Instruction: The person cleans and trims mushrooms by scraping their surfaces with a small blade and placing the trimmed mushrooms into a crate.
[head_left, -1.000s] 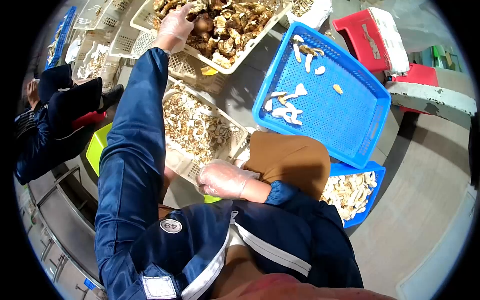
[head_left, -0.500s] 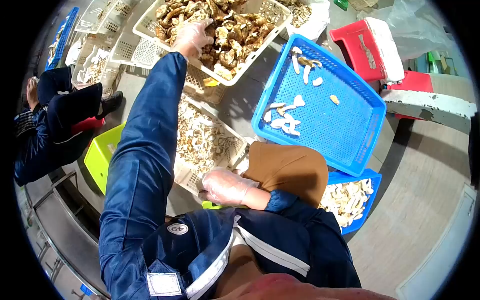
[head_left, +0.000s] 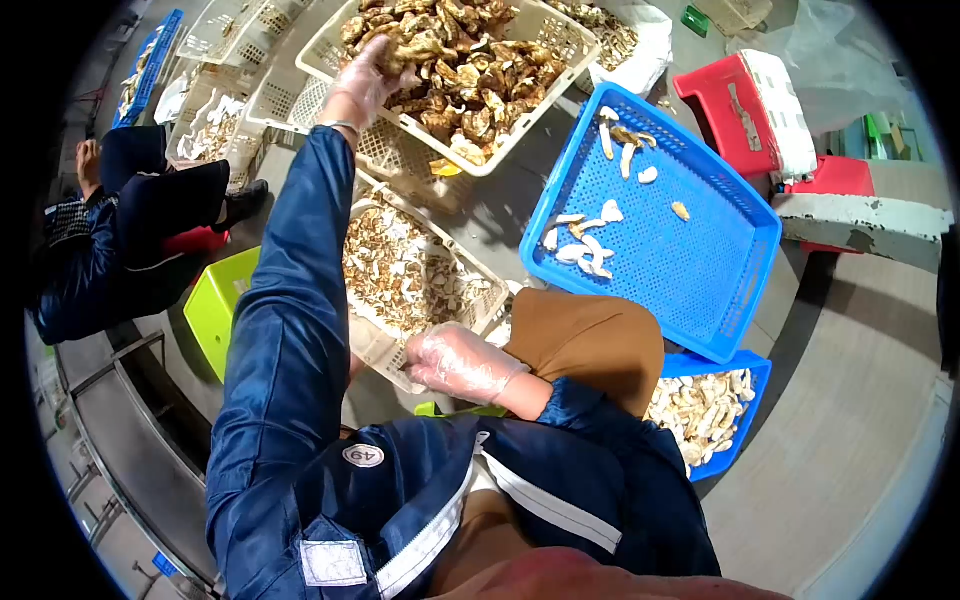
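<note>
Floor: we work low over a grey floor (head_left: 485, 208), with crates and stools all around us.
Right hand: near our brown-trousered knee (head_left: 590, 345), our right hand (head_left: 465, 365), in a clear plastic glove, is curled by the near corner of the scraps crate; we cannot tell whether it grips anything.
Scraps crate: this cream perforated plastic crate (head_left: 380, 350) holds a broad layer of small pale and brown scraps (head_left: 395, 270).
Small blue crate: beside the knee, this blue plastic crate (head_left: 752, 420) is well filled with pale mushroom pieces (head_left: 705, 410).
Large blue tray: a shallow perforated blue plastic tray (head_left: 680, 270) slightly overlaps the small crate; it carries only scattered pale pieces (head_left: 595, 258), so we judge it has barely begun to fill.
Left hand: our gloved left hand (head_left: 362, 85) reaches to the heap's edge, fingers at the mushrooms; we cannot tell if one is grasped.
Heaped crate: the brown whole mushrooms (head_left: 480, 90) lie in a cream plastic crate (head_left: 545, 115); plenty, we judge, is left.
Beyond: a white sack (head_left: 645, 55) of pieces, a red plastic stool (head_left: 725, 115), and a seated co-worker (head_left: 95, 250) at left.
</note>
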